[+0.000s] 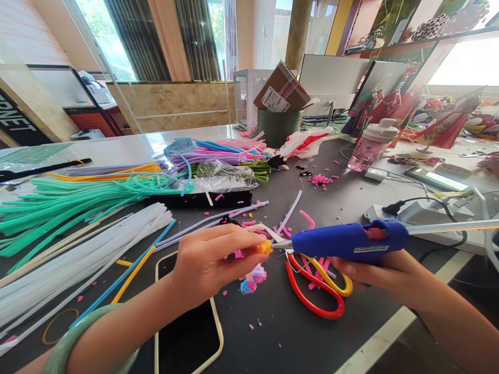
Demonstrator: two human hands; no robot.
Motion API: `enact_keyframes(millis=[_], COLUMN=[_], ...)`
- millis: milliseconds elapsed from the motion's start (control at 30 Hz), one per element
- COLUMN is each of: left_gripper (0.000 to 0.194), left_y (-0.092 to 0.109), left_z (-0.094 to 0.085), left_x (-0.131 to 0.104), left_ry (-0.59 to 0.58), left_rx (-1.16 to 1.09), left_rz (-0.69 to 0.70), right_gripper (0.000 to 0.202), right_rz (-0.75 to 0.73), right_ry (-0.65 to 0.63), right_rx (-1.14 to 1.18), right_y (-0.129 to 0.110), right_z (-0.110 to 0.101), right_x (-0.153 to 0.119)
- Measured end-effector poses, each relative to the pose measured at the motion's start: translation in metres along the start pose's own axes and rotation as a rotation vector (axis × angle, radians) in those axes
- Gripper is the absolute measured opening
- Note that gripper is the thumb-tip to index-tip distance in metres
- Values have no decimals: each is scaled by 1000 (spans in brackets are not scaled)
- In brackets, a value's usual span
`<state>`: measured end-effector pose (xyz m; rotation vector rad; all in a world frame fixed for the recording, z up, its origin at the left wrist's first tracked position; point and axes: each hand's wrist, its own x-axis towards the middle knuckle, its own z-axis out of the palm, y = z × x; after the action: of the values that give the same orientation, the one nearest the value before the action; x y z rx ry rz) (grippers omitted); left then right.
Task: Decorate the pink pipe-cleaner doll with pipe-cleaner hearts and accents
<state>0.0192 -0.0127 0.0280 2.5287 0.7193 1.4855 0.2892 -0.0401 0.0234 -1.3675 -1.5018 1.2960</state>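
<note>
My left hand [218, 254] pinches a small yellow piece [265, 246] between its fingertips, above the dark table. My right hand [374, 267] is wrapped round the handle of a blue glue gun [346, 241], whose metal nozzle touches or nearly touches the yellow piece. Below the nozzle lie scissors [315, 304] with red and yellow handles. A small pink, blue and purple fuzzy piece [253, 279] rests on the table under my left fingers. A phone [189, 332] with a pale case lies beneath my left forearm.
Bundles of white stems [86, 259] and green stems [78, 200] cover the left side. Behind stand a dark green bucket [277, 127] holding a cardboard box and a pink bottle [372, 148]. A power strip [429, 215] and cables lie at right.
</note>
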Motion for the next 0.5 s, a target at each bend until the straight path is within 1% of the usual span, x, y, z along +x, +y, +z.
enact_keyframes(millis=[267, 500], left_gripper=[5, 4], left_y=[0, 0], left_z=[0, -1], left_x=[0, 1], left_ry=[-7, -18], left_rx=[-32, -25], left_rz=[18, 23], right_gripper=[23, 23], right_rz=[38, 36], right_ry=[0, 53], right_rx=[37, 38], right_y=[-4, -4], right_z=[2, 3], right_x=[-1, -1])
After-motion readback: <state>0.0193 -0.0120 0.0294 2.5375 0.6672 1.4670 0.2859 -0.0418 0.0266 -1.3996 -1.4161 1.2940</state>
